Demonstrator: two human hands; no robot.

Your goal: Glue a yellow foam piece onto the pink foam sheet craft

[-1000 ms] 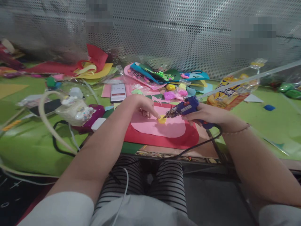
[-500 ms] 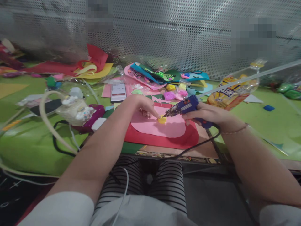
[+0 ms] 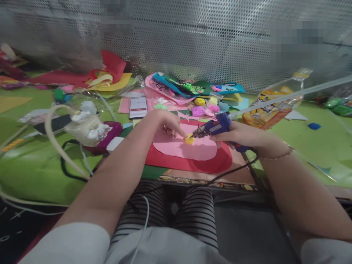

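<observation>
My left hand (image 3: 169,125) rests over a pink paper shape (image 3: 187,152). Its index fingertip presses the edge of a small yellow piece (image 3: 189,140), with the other fingers curled in. In my right hand (image 3: 242,135) is a blue hot glue gun (image 3: 218,126), tilted down to the left. The gun's nozzle tip is at the yellow piece, just beside my left fingertip; whether glue is coming out is too small to tell. Beneath the pink shape lies a larger red sheet (image 3: 217,167).
A long translucent glue stick (image 3: 297,90) slants up right behind the gun. The gun's black cable (image 3: 233,168) loops toward my lap. A snack bottle (image 3: 272,104), a phone (image 3: 138,107), clay lumps (image 3: 198,111) and paper crafts (image 3: 176,86) lie farther back. A cluttered power strip (image 3: 101,139) sits left.
The glue gun in my right hand has shifted slightly down and left, its nozzle now over the yellow piece. My left hand stays in place.
</observation>
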